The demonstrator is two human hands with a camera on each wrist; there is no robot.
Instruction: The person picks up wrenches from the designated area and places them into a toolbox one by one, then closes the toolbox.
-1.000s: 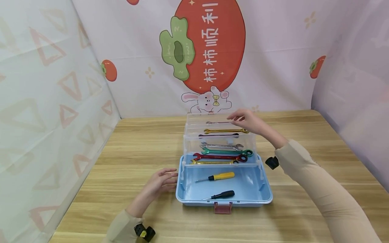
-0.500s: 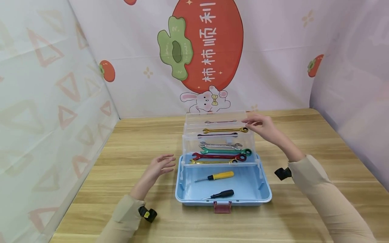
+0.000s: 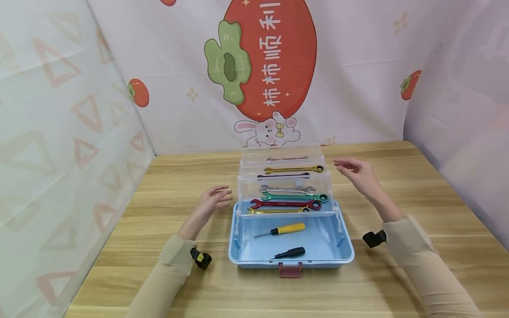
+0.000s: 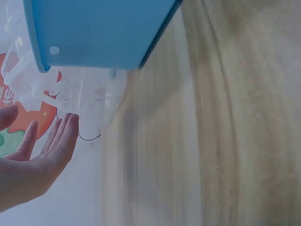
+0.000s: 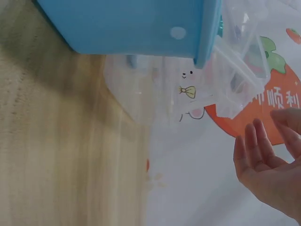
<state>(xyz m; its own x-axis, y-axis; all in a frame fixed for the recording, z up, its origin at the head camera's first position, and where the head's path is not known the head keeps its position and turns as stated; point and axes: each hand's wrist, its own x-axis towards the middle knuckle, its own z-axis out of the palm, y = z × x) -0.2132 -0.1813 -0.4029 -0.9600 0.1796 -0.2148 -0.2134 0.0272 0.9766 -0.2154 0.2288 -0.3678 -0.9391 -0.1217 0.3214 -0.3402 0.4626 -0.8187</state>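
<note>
A blue toolbox [image 3: 234, 251] stands with its clear trays [image 3: 248, 190] raised in steps at the back. Several wrenches lie in the trays, among them a red wrench [image 3: 284, 204], a green wrench [image 3: 294, 197] and, at the top, a small silver wrench [image 3: 287, 159]. A yellow-handled screwdriver [image 3: 291, 228] and a black-handled screwdriver [image 3: 290, 253] lie in the bottom. My left hand [image 3: 212, 203] hovers left of the trays, fingers relaxed, holding nothing. To the right of the upper trays, my right hand [image 3: 358, 174] is in the air, fingers loosely bent, with nothing in it.
The toolbox rests on a wood-grain table [image 3: 179, 176]. A pinkish latch [image 3: 290, 270] sticks out at its front. Printed cloth [image 3: 358, 88] hangs behind the table and along both sides. Each wrist wears a small black camera, the left camera [image 3: 202, 258] and the right camera [image 3: 374, 238].
My right hand has drawn away rightward from the small silver wrench in the top tray. My left hand has lifted off the toolbox's left side and moved farther back.
</note>
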